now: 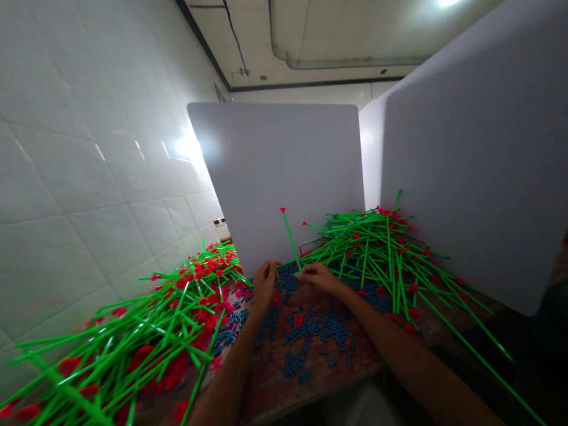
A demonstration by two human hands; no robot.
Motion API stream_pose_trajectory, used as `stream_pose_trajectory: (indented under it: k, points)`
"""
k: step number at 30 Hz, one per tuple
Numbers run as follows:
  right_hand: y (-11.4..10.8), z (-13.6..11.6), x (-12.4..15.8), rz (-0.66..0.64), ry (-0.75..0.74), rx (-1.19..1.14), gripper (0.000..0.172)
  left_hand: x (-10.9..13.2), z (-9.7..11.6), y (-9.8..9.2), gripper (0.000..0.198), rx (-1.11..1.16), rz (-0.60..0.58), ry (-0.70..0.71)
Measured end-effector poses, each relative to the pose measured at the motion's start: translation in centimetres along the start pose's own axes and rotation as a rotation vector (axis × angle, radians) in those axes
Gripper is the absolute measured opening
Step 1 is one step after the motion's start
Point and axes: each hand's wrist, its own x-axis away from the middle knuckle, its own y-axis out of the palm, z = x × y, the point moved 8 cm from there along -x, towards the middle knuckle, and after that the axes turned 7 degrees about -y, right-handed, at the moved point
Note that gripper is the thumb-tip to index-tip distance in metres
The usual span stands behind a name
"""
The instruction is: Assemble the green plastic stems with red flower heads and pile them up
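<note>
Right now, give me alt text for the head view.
The right hand touches the foot of a red-tipped green stem, the left hand beside it, above blue pieces on a worn table. A left heap and a right heap of like stems flank them, by a tiled wall and white panels.

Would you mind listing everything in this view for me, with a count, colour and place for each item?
left heap of artificial flower stems: many, green with red tips, along the wall
right heap of artificial flower stems: many, green with red tips, before the panels
single flower stem: one, green with red tip, upright between the hands
small plastic pieces: many, blue, scattered between the heaps
worktop: one, mottled reddish-brown, under everything
rear panel: one, white, behind the heaps
side panel: one, white, at right
tiled wall: one, white, at left
left hand: one, beside the stem
right hand: one, fingers at the stem's lower end
</note>
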Motion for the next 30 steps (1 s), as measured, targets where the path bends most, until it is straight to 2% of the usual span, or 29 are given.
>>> stream_pose_trajectory:
  k: [3, 5, 9, 16, 30]
  points:
    - [-3.9, -0.6, -0.1, 0.320, 0.052, -0.262, 0.043, -0.4, -0.7, -1.3, 0.037, 0.000, 0.063, -0.028]
    - [-5.1, -0.7, 0.1, 0.392, 0.087, -0.368, 0.048, -0.6, -1.4, -1.8, 0.037, -0.002, 0.091, -0.055]
    - [-4.9, -0.2, 0.4, 0.351, 0.170, -0.399, 0.050, -0.7, -2.0, -2.4, 0.037, -0.071, 0.125, -0.069]
    - [-2.4, 0.7, 0.4, 0.203, 0.240, -0.404, 0.048, -0.8, -2.2, -2.4, 0.039, -0.126, 0.136, -0.071]
    - [-1.4, 2.9, 0.6, 0.109, 0.277, -0.271, 0.045, -0.3, -1.4, -1.9, 0.040, -0.150, 0.130, -0.066]
